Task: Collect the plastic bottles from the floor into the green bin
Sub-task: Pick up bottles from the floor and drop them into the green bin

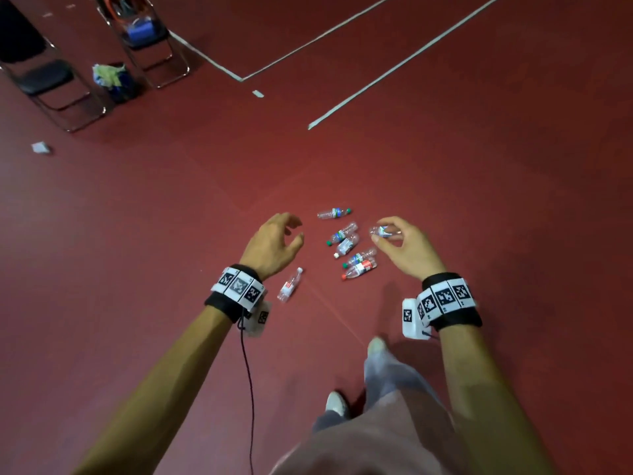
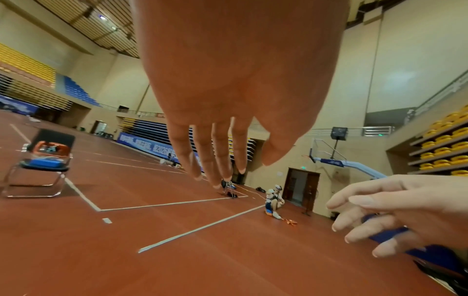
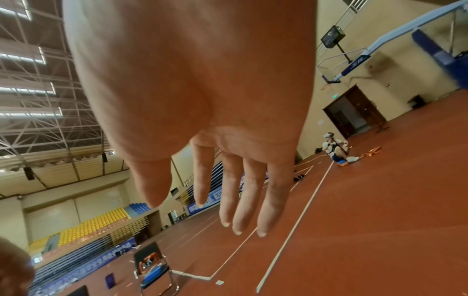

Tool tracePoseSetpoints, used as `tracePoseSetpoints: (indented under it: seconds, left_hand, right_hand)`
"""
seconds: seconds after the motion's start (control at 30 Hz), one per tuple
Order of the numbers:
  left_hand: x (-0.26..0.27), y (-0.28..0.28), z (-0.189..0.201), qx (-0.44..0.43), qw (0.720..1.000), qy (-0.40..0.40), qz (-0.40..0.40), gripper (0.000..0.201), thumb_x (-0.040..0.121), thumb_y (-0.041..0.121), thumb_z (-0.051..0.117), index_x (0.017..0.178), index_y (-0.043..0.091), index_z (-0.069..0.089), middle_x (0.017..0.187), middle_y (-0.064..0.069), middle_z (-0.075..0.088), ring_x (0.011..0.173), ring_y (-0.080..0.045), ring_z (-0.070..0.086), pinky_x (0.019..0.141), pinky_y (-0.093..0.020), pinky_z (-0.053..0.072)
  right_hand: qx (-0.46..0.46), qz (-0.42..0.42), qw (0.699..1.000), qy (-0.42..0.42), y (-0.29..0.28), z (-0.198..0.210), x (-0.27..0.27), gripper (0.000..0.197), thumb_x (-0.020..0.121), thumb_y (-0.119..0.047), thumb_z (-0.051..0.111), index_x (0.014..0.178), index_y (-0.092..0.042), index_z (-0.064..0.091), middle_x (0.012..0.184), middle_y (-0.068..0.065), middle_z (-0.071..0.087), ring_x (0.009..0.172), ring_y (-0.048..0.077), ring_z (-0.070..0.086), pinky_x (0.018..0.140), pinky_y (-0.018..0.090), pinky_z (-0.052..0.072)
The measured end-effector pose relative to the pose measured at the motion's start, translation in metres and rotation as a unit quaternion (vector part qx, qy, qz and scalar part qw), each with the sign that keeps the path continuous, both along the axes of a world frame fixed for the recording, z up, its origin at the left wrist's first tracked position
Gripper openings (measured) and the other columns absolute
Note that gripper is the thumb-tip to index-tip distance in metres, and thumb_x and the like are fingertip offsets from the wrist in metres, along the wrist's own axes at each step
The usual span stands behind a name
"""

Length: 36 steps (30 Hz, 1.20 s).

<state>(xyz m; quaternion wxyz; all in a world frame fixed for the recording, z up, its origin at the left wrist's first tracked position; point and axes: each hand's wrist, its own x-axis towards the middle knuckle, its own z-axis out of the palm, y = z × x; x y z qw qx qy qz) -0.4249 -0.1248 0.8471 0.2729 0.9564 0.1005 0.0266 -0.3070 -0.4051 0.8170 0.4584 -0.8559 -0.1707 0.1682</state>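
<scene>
Partly hiding one bottle [image 1: 383, 231]: right hand [image 1: 406, 250]

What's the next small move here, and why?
Probably bend down and lower the right hand onto the bottle seen just under its fingers. Both hands look empty, the left hand included; the wrist views show relaxed fingers. The other bottles lie clustered on the floor.

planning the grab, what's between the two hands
Head view: a cluster of plastic bottles on the red floor, between left hand and right hand.
</scene>
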Motion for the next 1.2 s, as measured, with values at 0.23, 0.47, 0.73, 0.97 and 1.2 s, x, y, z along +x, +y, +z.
tracePoseSetpoints:
  seconds: [0.23,0.47,0.73,0.97,1.2]
  left_hand:
    - [0.172,0.063,-0.034,0.083,0.994,0.058,-0.043,0.033,0.094,0.034,0.058,0.121,0.016,0.061,0.118,-0.003,0.063,0.101,-0.022,0.065,0.085,-0.039,0.057]
    - [0.292,0.147,-0.122,0.191,0.946,0.258,-0.033,0.043,0.097,0.037,0.054,0.132,0.011,0.052,0.128,-0.012,0.059,0.110,-0.036,0.063,0.089,-0.045,0.053]
    - [0.279,0.183,-0.263,0.158,0.895,0.413,0.064,0.051,0.097,0.040,0.053,0.139,0.012,0.045,0.131,-0.011,0.057,0.118,-0.033,0.060,0.098,-0.044,0.049]
    - [0.228,0.175,-0.370,0.057,0.851,0.498,0.155,0.055,0.091,0.050,0.061,0.133,0.016,0.049,0.128,-0.006,0.059,0.114,-0.029,0.061,0.098,-0.041,0.051]
    - [0.211,0.172,-0.480,0.033,0.847,0.507,0.156,0.064,0.091,0.050,0.064,0.141,0.015,0.043,0.132,-0.006,0.058,0.116,-0.027,0.061,0.097,-0.040,0.052]
  right_hand:
    - [-0.077,0.005,0.997,0.023,0.045,-0.053,0.160,0.046,0.087,-0.047,0.073,0.127,-0.031,0.060,0.119,-0.001,0.064,0.109,0.019,0.063,0.098,0.042,0.052]
    - [-0.151,0.057,0.982,0.096,0.110,-0.133,0.296,0.048,0.088,-0.042,0.074,0.129,-0.025,0.056,0.117,0.002,0.062,0.111,0.023,0.061,0.097,0.037,0.050]
    - [-0.317,0.253,0.905,0.127,0.135,-0.283,0.343,0.064,0.082,-0.038,0.079,0.137,-0.015,0.056,0.133,0.009,0.065,0.125,0.028,0.061,0.103,0.031,0.048]
    - [-0.428,0.247,0.844,0.209,0.097,-0.387,0.355,0.090,0.088,-0.046,0.073,0.158,-0.010,0.028,0.150,0.012,0.050,0.137,0.028,0.050,0.113,0.031,0.039]
    - [-0.427,0.254,0.847,0.189,0.111,-0.468,0.367,0.083,0.087,-0.041,0.075,0.155,-0.017,0.034,0.151,0.009,0.050,0.138,0.026,0.048,0.113,0.029,0.037]
